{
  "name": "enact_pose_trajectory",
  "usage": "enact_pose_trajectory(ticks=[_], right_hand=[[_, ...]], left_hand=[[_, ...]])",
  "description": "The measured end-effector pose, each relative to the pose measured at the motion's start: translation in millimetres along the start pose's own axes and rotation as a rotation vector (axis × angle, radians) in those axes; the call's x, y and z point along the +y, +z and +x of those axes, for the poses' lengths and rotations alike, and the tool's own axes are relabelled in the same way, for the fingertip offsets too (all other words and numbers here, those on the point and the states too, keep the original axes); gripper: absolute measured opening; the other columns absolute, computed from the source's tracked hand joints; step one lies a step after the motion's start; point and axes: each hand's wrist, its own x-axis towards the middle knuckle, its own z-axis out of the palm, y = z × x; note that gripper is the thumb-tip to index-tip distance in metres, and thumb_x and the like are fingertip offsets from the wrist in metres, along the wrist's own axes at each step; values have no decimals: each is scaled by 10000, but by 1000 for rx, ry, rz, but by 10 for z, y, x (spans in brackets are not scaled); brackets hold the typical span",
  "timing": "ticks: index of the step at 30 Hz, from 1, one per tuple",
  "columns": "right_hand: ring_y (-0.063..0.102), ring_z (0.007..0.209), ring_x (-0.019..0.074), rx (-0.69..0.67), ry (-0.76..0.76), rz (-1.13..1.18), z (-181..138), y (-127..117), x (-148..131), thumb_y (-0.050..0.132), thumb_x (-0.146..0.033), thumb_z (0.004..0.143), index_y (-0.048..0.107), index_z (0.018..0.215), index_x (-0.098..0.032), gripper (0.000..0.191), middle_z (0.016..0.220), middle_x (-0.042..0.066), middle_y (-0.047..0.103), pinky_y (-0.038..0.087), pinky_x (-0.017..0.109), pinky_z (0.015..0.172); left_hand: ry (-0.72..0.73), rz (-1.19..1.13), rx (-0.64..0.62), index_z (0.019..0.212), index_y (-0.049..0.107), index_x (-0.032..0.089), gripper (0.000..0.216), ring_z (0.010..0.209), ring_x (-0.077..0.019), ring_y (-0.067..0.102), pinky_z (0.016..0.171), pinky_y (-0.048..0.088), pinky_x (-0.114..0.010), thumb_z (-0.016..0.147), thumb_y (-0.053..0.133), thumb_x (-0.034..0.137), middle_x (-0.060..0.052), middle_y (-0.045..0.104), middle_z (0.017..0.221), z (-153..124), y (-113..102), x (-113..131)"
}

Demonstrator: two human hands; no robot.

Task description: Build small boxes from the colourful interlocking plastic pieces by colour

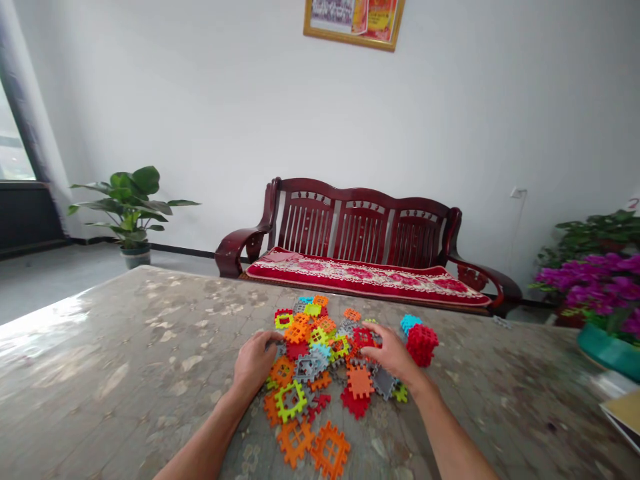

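A heap of toothed plastic building tiles in several colours lies on the table in front of me. My left hand [256, 360] is at the heap's left edge, its fingers slightly bent and apart, with nothing visible in them. On the other side, my right hand [393, 352] has its thumb and fingers at two edges of a red window tile [362, 337]. Close to my right wrist stands a red block of tiles [422, 345], with blue tiles [410, 323] behind it. Orange window tiles [331, 451] and a lime-green frame tile [291, 401] lie nearer to me.
The table [150, 360] has a patterned, glossy cover. Beyond it stands a dark red wooden bench [363, 227] with a red cushion [350, 272]. A teal pot [607, 350] of purple flowers is at the right edge. A potted plant [133, 207] stands at the far left.
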Motion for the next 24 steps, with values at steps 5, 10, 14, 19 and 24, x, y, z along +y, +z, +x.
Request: enact_pose_trajectory(ticks=[5,10,14,19,24], right_hand=[[582,1168,257,268,14,10,-86,-470,263,664,-343,705,640,1198,-214,510,1242,83,661,395,410,1061],[600,1137,270,443,114,-83,-194,-942,703,639,-422,705,650,1180,-217,518,1212,89,677,403,422,1048],[618,1120,273,386,162,-76,-223,-997,973,612,-436,714,644,1195,-173,549,1200,120,682,418,417,1031],[621,1130,278,372,167,-30,-190,-934,1119,607,-415,709,643,1209,-182,552,1205,118,683,421,427,1031],[573,1208,292,382,172,151,-167,-868,1268,642,-406,672,602,1275,-200,638,1316,122,617,394,455,1063]], left_hand=[[0,12,-4,960,710,249,334,1023,-168,639,927,435,-247,788,443,147,-6,719,1059,-6,-13,13],[18,26,-17,965,707,245,337,1025,-168,639,920,433,-245,789,434,155,-11,714,1064,4,-13,-2],[22,31,-19,966,709,246,343,1023,-164,640,924,432,-237,786,431,156,-2,714,1066,19,2,-34],[30,28,-26,964,705,243,332,1027,-165,634,942,428,-241,786,438,158,-2,715,1072,33,23,-76],[57,18,-15,962,705,234,331,1037,-178,632,958,430,-257,779,437,170,-14,714,1063,38,37,-100]])
